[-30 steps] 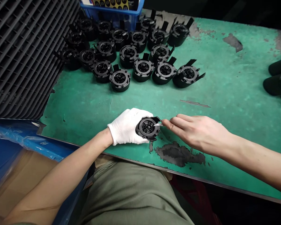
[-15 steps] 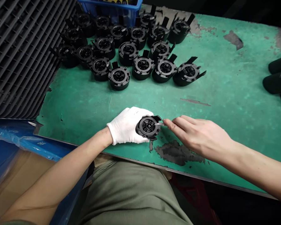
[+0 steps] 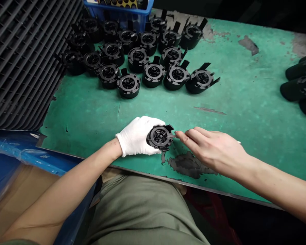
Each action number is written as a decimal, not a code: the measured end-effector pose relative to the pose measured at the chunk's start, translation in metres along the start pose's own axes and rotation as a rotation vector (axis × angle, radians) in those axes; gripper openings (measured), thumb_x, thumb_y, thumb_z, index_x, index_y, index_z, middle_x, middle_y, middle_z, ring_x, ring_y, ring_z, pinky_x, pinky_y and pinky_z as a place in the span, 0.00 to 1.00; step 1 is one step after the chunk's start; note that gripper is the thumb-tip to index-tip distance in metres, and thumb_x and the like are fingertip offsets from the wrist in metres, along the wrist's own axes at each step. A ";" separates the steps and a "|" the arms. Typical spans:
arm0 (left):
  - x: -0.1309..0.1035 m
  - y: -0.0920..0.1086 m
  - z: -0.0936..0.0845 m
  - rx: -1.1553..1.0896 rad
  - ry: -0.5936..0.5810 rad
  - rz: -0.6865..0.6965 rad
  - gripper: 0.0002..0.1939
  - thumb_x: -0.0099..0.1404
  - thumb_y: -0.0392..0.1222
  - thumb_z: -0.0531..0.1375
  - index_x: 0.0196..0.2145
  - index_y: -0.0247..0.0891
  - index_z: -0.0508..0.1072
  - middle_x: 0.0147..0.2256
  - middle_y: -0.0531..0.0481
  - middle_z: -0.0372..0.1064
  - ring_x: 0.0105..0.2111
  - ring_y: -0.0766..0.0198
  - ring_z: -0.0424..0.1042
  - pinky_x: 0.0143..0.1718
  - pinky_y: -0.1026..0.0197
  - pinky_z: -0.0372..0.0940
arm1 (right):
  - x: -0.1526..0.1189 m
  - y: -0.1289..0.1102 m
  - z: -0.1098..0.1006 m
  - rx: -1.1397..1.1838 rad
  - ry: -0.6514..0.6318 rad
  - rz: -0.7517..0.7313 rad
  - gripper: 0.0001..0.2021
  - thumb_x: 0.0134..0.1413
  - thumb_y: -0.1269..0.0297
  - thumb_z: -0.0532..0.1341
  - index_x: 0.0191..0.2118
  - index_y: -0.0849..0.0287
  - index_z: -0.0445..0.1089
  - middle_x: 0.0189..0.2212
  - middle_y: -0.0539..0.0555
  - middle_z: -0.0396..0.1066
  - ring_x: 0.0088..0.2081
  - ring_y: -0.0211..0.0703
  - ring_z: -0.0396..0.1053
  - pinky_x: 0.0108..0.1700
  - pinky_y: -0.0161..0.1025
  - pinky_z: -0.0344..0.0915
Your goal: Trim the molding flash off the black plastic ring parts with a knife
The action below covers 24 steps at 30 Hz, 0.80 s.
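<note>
My left hand (image 3: pixel 139 136), in a white glove, is wrapped around a round black plastic housing (image 3: pixel 160 136) near the front edge of the table. The housing's ringed face, with its holes and ribs, points up, and short tabs stick out on its right side. My bare right hand (image 3: pixel 206 143) is closed on a thin metal blade (image 3: pixel 171 136). That blade's tip reaches over the right rim of the housing; whether it touches cannot be made out. Most of the tool is hidden inside my fist.
Several similar black housings (image 3: pixel 127 83) stand in rows at the back left, in front of a blue bin (image 3: pixel 140 17). A black slatted rack (image 3: pixel 28 61) leans at the left. Dark cylinders (image 3: pixel 294 90) lie at the right edge of the green tabletop (image 3: pixel 239 112).
My right hand has shifted slightly left with the blade, and the blade is less visible over the housing. My left hand still grips the housing. The whole view has shifted a little.
</note>
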<state>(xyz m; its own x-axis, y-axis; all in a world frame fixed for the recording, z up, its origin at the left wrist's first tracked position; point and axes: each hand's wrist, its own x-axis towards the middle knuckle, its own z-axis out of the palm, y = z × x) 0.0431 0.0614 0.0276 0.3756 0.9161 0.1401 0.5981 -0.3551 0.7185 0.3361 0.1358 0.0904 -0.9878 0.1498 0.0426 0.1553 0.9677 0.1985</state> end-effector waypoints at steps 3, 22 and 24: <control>0.000 0.000 0.000 0.001 0.000 -0.011 0.41 0.56 0.56 0.77 0.62 0.39 0.74 0.59 0.40 0.79 0.58 0.41 0.80 0.61 0.43 0.74 | 0.002 0.000 0.001 -0.010 0.025 0.026 0.27 0.57 0.85 0.55 0.63 0.73 0.67 0.33 0.56 0.71 0.33 0.46 0.65 0.29 0.42 0.54; 0.001 0.000 0.000 -0.003 -0.002 -0.019 0.42 0.55 0.56 0.78 0.63 0.41 0.73 0.59 0.41 0.79 0.59 0.41 0.80 0.62 0.43 0.73 | 0.002 0.000 0.005 -0.036 0.065 0.006 0.26 0.58 0.87 0.53 0.62 0.74 0.67 0.32 0.54 0.70 0.33 0.46 0.64 0.30 0.42 0.55; 0.000 0.000 0.001 0.001 0.002 -0.018 0.42 0.55 0.56 0.78 0.63 0.41 0.73 0.59 0.41 0.79 0.59 0.41 0.80 0.62 0.43 0.73 | 0.001 0.000 0.005 -0.034 0.062 0.021 0.26 0.58 0.87 0.53 0.62 0.74 0.67 0.33 0.55 0.70 0.33 0.46 0.64 0.29 0.41 0.55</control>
<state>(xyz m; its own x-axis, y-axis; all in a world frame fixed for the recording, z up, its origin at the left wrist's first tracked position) 0.0434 0.0618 0.0269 0.3633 0.9227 0.1290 0.6054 -0.3390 0.7201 0.3354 0.1364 0.0854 -0.9818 0.1566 0.1073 0.1778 0.9568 0.2301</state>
